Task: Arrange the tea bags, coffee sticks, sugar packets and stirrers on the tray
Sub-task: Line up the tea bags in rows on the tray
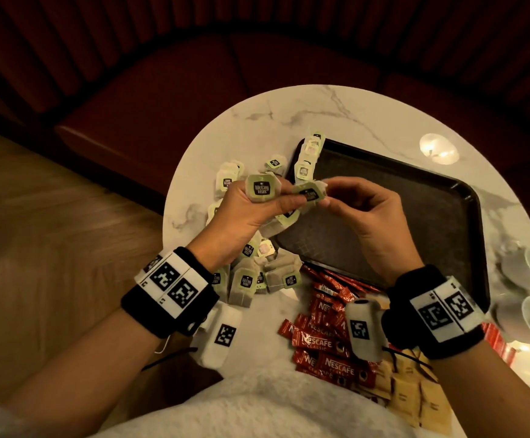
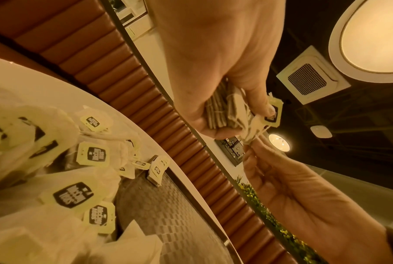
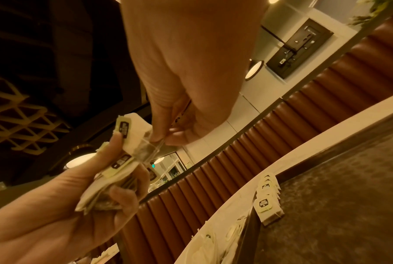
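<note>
The left hand (image 1: 244,216) grips a stack of tea bags (image 1: 262,192) above the near-left edge of the dark tray (image 1: 415,222), fingers curled round the bundle and thumb laid along its front; the right hand (image 1: 367,213) is raised over the tray's near half and pinches a single tea bag (image 1: 311,192) between thumb and fingertips, touching the stack's right side; a row of tea bags (image 1: 307,159) stands on edge along the tray's far-left rim; loose tea bags (image 1: 251,276) lie heaped on the marble table (image 1: 320,112) left of the tray; red coffee sticks (image 1: 323,339) are piled just off the tray's near edge, with tan sugar packets (image 1: 415,396) nearer the person; white cups (image 1: 529,270) sit off the tray's right end.
</note>
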